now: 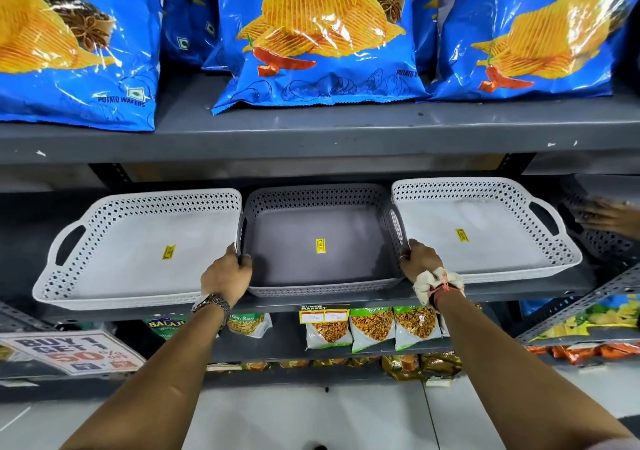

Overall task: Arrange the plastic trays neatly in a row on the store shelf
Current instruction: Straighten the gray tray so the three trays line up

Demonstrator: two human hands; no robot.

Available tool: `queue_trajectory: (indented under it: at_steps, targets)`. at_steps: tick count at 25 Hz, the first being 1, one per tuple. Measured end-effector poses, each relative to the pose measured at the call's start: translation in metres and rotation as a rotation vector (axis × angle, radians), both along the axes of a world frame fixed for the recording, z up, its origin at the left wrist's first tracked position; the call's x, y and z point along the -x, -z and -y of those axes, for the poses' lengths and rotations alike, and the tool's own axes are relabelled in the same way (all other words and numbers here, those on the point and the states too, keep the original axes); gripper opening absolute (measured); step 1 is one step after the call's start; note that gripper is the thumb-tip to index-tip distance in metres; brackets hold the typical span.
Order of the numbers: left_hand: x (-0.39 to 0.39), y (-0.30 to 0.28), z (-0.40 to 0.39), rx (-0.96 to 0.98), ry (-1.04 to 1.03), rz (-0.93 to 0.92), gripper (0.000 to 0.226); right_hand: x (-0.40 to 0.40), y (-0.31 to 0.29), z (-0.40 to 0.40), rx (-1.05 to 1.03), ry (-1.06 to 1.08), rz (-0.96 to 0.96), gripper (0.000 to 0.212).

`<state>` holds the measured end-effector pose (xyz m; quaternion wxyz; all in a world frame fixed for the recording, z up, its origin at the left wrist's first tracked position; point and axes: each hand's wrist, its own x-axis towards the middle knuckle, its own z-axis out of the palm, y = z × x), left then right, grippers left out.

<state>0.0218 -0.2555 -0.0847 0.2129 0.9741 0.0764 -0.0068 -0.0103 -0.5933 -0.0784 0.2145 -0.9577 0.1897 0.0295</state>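
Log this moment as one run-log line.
left hand: gripping grey tray left side | right hand: gripping its right side | white trays: flanking | shelf: row forming

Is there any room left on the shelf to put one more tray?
Hardly. The left white tray, grey tray and right white tray sit edge to edge. A bare strip of shelf lies left of the row; the right end looks crowded.

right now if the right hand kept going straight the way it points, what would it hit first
The right hand grips the grey tray by its right rim, pointing toward the shelf back. Straight on, it would probably scrape the left handle wall of the right white tray; depth is unclear.
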Motion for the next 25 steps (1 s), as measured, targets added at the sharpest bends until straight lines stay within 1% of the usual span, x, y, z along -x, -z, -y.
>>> queue_trajectory:
  at_steps: [5, 9, 13, 17, 19, 22, 25]
  targets:
    - [-0.001, 0.004, -0.002, 0.02, 0.002, -0.004, 0.025, 0.0, -0.002, -0.001, -0.022, 0.028, -0.011, 0.026]
    - [-0.003, 0.007, -0.003, 0.021, 0.003, 0.01, 0.034, -0.001, -0.005, 0.0, -0.063, 0.047, -0.022, 0.028]
    - [-0.002, 0.011, -0.004, 0.006, 0.01, 0.015, 0.037, 0.0, -0.004, 0.001, -0.064, 0.051, -0.03, 0.028]
    - [-0.006, 0.01, -0.006, 0.032, 0.037, -0.001, 0.041, -0.001, -0.004, 0.005, -0.071, 0.031, -0.054, 0.032]
    - [-0.003, 0.006, -0.01, -0.025, 0.057, 0.035, 0.042, -0.004, -0.003, 0.008, -0.103, 0.024, -0.064, 0.035]
    - [0.013, 0.003, -0.027, -0.199, 0.08, 0.172, 0.041, -0.005, -0.001, 0.007, -0.116, 0.036, -0.03, 0.038]
    - [0.025, 0.003, -0.043, -0.3, 0.159, 0.176, 0.039, 0.002, -0.003, 0.002, -0.061, 0.067, 0.047, 0.051]
